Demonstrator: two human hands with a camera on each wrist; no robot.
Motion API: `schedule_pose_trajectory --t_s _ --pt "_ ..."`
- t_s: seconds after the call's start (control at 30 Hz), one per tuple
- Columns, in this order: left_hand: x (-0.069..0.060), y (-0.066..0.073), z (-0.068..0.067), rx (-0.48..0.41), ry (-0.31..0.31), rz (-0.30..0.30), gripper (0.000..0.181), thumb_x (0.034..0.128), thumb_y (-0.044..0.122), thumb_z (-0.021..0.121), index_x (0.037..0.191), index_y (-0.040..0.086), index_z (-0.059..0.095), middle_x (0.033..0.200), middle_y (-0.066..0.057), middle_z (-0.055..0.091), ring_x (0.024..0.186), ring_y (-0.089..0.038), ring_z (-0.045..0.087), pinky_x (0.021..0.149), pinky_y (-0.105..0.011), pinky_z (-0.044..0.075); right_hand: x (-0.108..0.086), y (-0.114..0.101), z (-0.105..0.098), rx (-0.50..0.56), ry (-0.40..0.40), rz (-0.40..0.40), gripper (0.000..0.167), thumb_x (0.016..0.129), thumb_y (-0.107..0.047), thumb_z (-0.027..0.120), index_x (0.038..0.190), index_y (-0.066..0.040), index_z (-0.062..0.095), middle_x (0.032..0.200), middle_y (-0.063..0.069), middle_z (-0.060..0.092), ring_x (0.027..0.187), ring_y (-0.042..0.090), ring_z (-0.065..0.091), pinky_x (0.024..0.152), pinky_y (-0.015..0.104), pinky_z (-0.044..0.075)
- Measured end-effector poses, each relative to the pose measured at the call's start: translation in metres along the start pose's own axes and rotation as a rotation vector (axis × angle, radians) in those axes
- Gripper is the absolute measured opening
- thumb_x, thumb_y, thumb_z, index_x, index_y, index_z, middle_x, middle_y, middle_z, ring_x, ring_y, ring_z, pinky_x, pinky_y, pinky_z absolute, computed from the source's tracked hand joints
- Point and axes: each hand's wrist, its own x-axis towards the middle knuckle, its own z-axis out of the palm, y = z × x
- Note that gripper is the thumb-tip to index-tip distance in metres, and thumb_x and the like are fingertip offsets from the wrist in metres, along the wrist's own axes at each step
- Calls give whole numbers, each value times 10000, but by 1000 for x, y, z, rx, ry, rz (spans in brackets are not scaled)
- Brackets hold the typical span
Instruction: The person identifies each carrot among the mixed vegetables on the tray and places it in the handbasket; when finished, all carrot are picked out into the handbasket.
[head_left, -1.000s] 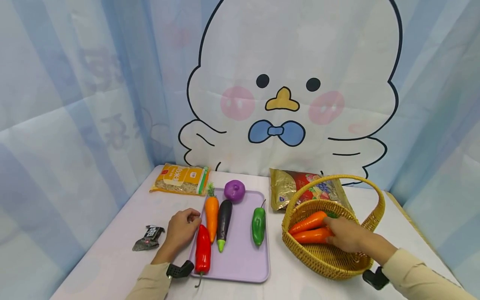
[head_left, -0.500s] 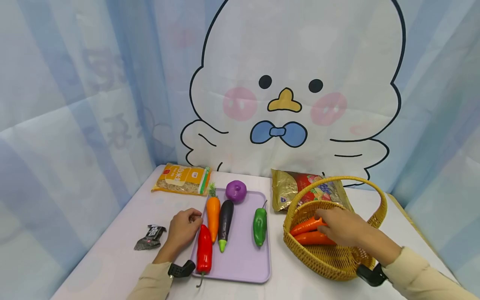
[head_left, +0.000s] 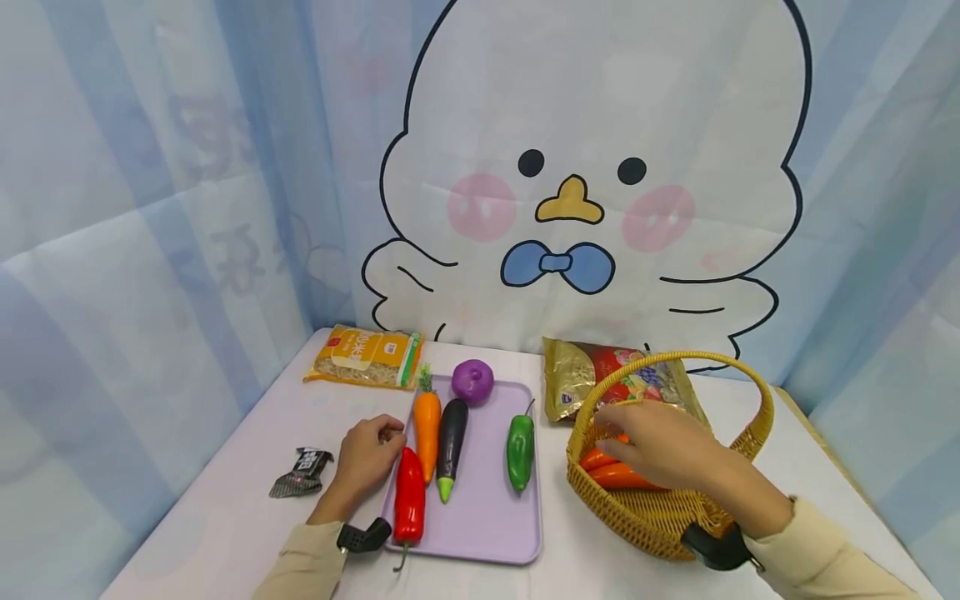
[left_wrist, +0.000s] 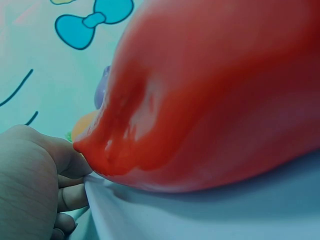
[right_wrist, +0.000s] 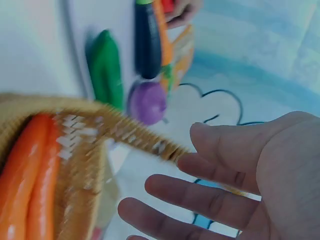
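Note:
My left hand [head_left: 366, 458] rests at the left edge of the purple tray [head_left: 483, 533], its bent fingers touching the rim beside the tip of a red pepper [head_left: 408, 500]. Over the wicker basket [head_left: 630, 529], my right hand [head_left: 663, 442] hovers with nothing in it; in the right wrist view its fingers [right_wrist: 180, 197] are spread near the handle. Two orange carrots [right_wrist: 20, 175] lie in the basket, partly hidden by that hand in the head view. On the tray lie a carrot [head_left: 427, 437], an eggplant [head_left: 452, 442], a purple onion [head_left: 472, 382] and a green pepper [head_left: 519, 452].
A yellow food bag [head_left: 365, 357] lies behind the tray to the left, and a gold and red bag [head_left: 573, 379] behind the basket. Left of my left hand is a small black packet [head_left: 302, 472]. The basket handle [head_left: 761, 417] arches upward. A curtain [head_left: 450, 125] stands behind the table.
My right hand has let go of the carrots and risen up and to the left above the basket. The left hand has stayed at the tray.

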Motion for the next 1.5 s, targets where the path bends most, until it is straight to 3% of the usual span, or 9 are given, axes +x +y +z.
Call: schedule_pose_trajectory --t_s 0.27,0.4,0.57,0.73,1.0,1.23,1.5 --pt "2 1 1 -7 12 28 180 876 171 658 1000 80 750 763 3 610 718 -174 518 691 -321 412 17 -35 -1 86 5 -39 149 977 -195 655 1104 -153 721 985 -48 721 870 116 650 858 418 572" --pt "2 0 1 3 19 32 174 871 165 657 993 82 750 766 3 613 720 -171 520 692 -322 413 25 -48 5 111 4 -103 150 999 -172 617 1107 -137 715 1015 -22 725 916 134 661 872 419 564" --pt "2 -2 3 11 9 18 173 869 172 660 993 93 750 768 8 610 726 -167 521 698 -319 413 36 -60 14 147 35 -194 139 997 -135 607 1086 -118 713 964 -15 728 832 108 640 790 348 559" --pt "1 -4 3 17 8 16 174 866 170 663 995 92 750 768 9 611 717 -168 519 687 -319 410 52 -70 23 180 41 -200 159 991 -122 607 1103 -100 717 958 -8 726 809 109 620 773 325 553" --pt "3 -3 2 23 6 25 184 872 174 659 1008 86 747 769 2 605 725 -176 514 694 -325 405 86 -78 39 211 39 -193 195 978 -143 647 1150 -78 711 1094 62 729 997 216 676 887 387 559" --pt "4 -2 0 20 8 29 179 869 169 666 1006 89 749 779 3 615 729 -169 521 699 -325 412 116 -86 58 242 89 -202 221 947 -114 682 1156 -47 707 1142 92 731 1107 265 666 987 443 513" --pt "3 -3 1 7 9 31 167 865 167 670 993 97 751 765 13 611 716 -162 515 692 -321 406 146 -101 78 288 100 -237 230 933 -50 673 1160 -49 713 1148 105 724 1028 252 670 941 378 550"
